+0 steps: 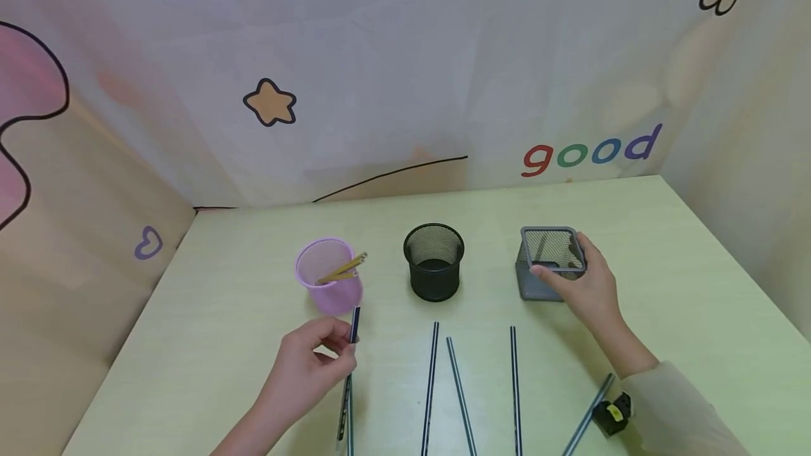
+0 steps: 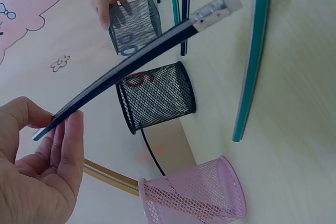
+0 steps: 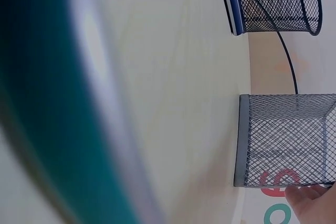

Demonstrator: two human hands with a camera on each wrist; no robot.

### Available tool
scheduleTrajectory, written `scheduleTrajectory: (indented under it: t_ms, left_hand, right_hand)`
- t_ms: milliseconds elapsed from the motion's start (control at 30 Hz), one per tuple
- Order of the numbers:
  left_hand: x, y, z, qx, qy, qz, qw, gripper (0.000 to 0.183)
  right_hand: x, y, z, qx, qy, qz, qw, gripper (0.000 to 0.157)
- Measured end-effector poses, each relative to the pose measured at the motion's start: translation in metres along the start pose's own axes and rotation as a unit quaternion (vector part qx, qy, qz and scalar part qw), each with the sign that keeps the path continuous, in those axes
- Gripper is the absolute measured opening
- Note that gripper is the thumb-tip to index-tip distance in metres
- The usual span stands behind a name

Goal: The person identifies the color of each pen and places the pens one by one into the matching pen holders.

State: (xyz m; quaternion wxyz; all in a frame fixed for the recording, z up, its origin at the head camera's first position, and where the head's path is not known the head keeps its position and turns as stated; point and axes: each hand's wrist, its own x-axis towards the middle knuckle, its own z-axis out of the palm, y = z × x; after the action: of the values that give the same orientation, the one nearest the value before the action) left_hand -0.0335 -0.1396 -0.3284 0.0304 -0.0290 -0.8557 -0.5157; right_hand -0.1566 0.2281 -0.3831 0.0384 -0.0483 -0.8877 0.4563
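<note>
My left hand pinches a dark blue pencil near one end, between thumb and fingers. Its eraser end points away from the grip, raised off the table in the left wrist view. Just beyond that hand stands a pink mesh pen cup with yellow pencils leaning in it. With my right hand I hold a grey square mesh pen holder, thumb at the front rim and fingers at the right side. Between the two holders is a round black mesh pen cup.
Dark blue pencils and green pencils lie spread along the table's near part. One green pencil lies slanted by the right sleeve, next to a small black device. A printed cloth backdrop rises behind the table.
</note>
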Motion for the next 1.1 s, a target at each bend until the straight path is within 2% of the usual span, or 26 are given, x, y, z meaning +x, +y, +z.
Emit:
scheduleTrajectory:
  t_ms: [133,467,633,767,933,1100]
  left_hand:
    - [0.003,0.005,0.001,-0.007,-0.004,-0.008,0.9999,0.016]
    - [0.012,0.010,0.011,-0.045,-0.013,0.021,0.9987,0.014]
    - [0.012,0.010,0.015,-0.071,-0.033,0.032,0.9964,0.012]
    - [0.013,0.010,0.016,-0.079,-0.046,0.025,0.9955,0.011]
    - [0.014,0.010,0.019,-0.070,-0.040,0.013,0.9966,0.012]
    - [0.017,0.011,0.020,-0.069,-0.029,0.024,0.9969,0.012]
  right_hand:
    - [0.001,0.000,0.000,0.001,0.000,0.000,1.000,0.103]
    - [0.001,0.002,-0.001,0.005,-0.002,-0.014,1.000,0.102]
    - [-0.001,0.003,0.000,0.006,-0.005,-0.013,1.000,0.103]
    - [-0.002,0.003,0.001,0.007,-0.002,-0.017,1.000,0.103]
    - [-0.003,0.004,0.001,0.002,-0.005,-0.018,1.000,0.103]
    - [-0.003,0.003,-0.001,-0.006,-0.001,-0.024,1.000,0.102]
